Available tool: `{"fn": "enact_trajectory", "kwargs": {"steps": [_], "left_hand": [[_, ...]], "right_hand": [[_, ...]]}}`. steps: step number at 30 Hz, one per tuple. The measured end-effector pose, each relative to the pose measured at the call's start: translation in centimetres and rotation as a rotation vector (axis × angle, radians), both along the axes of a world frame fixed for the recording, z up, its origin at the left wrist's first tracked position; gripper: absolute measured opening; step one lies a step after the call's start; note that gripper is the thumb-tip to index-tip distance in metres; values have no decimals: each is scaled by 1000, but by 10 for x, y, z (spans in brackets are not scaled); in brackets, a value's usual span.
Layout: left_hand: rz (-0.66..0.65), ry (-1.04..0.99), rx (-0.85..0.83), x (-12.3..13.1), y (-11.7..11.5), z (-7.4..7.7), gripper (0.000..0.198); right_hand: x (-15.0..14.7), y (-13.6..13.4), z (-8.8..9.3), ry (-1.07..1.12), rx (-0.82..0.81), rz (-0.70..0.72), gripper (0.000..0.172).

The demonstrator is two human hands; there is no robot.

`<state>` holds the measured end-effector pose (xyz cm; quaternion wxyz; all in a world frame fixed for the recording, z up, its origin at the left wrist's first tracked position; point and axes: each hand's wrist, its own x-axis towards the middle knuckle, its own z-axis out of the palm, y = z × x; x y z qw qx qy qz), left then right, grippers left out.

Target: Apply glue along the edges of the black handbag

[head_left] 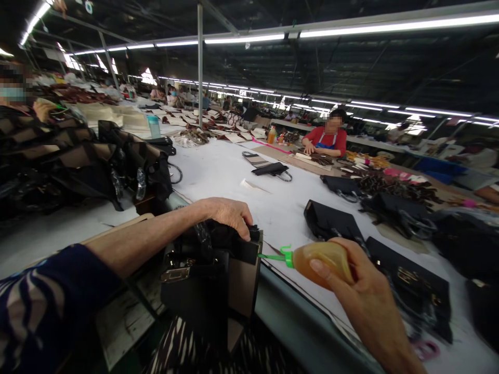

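Observation:
My left hand [232,215] is closed on the upper edge of a black handbag [195,291], which rests on my lap against the table edge. Beige lining or board shows along the bag's open side, and a metal clasp sits on its front. In my right hand [362,291] is a squeeze bottle [322,262] of amber liquid, held on its side. Its thin green nozzle points left, and the tip is at the bag's upper right edge; whether it touches cannot be told. Part of the bag is hidden behind my left forearm.
Black bags [335,221] lie on the white table [234,176] at right, with another piled heap [78,156] at left. Across the table a person in red [337,137] handles dark strips. Pink scissors handles [427,349] lie at lower right.

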<state>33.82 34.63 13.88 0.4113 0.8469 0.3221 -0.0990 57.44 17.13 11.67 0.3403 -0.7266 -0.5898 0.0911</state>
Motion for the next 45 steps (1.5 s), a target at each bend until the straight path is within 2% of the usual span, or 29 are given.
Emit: {"fn": "enact_trajectory", "kwargs": {"steps": [4,9,16,22,29,35,41,45], "left_hand": [[-29,-17,30,-1,1,1,25],[24,-15,35,0,0,3,26],[31,-29,43,1,-2,6,23],[44,-18,19,1,2,2,25],[-6,-33,54,0,7,-1,24],[-19,-46,15,3,2,4,21],[10,-27,76,5,0,11,20],[-1,-35,71,5,1,12,21]], "right_hand": [[-1,-3,0,7,-18,-12,48],[0,-9,-5,43,-43,-8,51],[0,-15,-12,32,-96,-10,52],[2,-24,-16,25,-136,11,51],[2,-30,-29,34,-125,-12,52],[3,-34,-24,27,-152,-19,52],[6,-37,-17,-6,-65,-16,49],[5,-37,-13,3,-65,-40,51]]}}
